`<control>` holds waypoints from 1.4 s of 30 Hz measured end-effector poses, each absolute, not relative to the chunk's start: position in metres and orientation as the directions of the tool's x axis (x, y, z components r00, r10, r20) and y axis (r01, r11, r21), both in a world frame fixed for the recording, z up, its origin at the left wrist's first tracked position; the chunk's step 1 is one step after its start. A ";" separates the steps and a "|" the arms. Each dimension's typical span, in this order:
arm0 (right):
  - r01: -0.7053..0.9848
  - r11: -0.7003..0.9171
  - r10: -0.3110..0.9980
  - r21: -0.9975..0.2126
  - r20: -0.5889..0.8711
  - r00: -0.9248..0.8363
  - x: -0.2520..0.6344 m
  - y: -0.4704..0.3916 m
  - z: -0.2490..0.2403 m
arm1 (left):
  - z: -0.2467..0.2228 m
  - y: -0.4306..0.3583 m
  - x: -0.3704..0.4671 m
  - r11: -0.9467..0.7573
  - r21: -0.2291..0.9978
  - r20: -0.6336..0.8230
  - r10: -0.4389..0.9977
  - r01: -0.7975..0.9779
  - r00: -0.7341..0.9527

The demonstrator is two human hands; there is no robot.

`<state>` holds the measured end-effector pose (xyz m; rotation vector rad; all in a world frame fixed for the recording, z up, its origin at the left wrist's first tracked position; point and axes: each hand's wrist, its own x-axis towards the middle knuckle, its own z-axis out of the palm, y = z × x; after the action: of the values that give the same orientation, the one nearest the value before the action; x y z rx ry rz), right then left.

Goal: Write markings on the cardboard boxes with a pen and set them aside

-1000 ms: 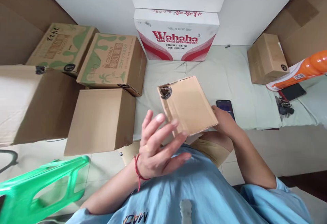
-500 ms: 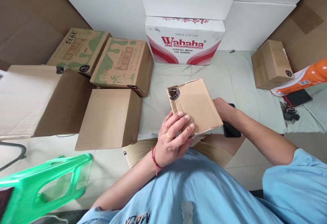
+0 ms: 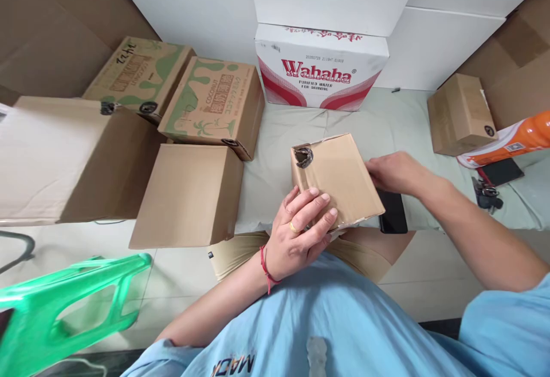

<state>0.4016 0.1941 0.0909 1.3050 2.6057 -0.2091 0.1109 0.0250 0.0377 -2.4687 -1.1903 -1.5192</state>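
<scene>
A small brown cardboard box [image 3: 344,176] sits before me at the front of the cloth-covered table, with a torn dark patch on its far left corner. My left hand [image 3: 303,225] holds it, fingers laid over the top near the front left edge. The thumb is mostly hidden. At the box's right side is my right hand [image 3: 397,173], its fingers curled together, the tips close to the box edge. Whatever those fingertips pinch is hidden. A black phone [image 3: 393,213] lies just below that hand, partly covered by the box.
Several cartons stand at the left, among them a coconut carton [image 3: 215,99] and a plain box [image 3: 180,193]. A Wahaha carton [image 3: 320,73] is at the back. Rightward are another box [image 3: 459,113], an orange bottle [image 3: 515,136] and keys [image 3: 487,193]. A green stool [image 3: 116,302] stands lower left.
My right hand has come out from beside the box, moving right and slightly up, with its fingers curled. The left hand stays on the box. The whole view has shifted slightly.
</scene>
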 end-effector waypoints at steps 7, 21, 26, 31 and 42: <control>0.089 0.589 0.803 -0.803 0.571 -0.171 0.374 0.176 0.166 | 0.036 0.027 0.114 -0.723 0.385 0.771 0.594 0.574 0.231; 0.268 0.428 0.846 -0.863 0.277 -0.456 0.286 0.158 0.145 | 0.033 0.027 0.113 -0.728 0.399 0.771 0.596 0.557 0.226; 0.310 0.449 0.824 -0.838 0.254 -0.507 0.286 0.157 0.146 | 0.032 0.027 0.115 -0.715 0.415 0.753 0.617 0.563 0.228; 0.355 0.480 0.815 -0.802 0.259 -0.518 0.284 0.160 0.146 | 0.032 0.027 0.115 -0.717 0.411 0.765 0.607 0.563 0.215; 0.371 0.443 0.859 -0.816 0.269 -0.436 0.285 0.156 0.144 | 0.034 0.028 0.115 -0.716 0.389 0.772 0.596 0.580 0.219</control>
<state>0.2854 0.1561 0.1438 1.6410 3.1894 -1.4299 0.1153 0.0277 0.0342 -2.4659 -1.1896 -1.5748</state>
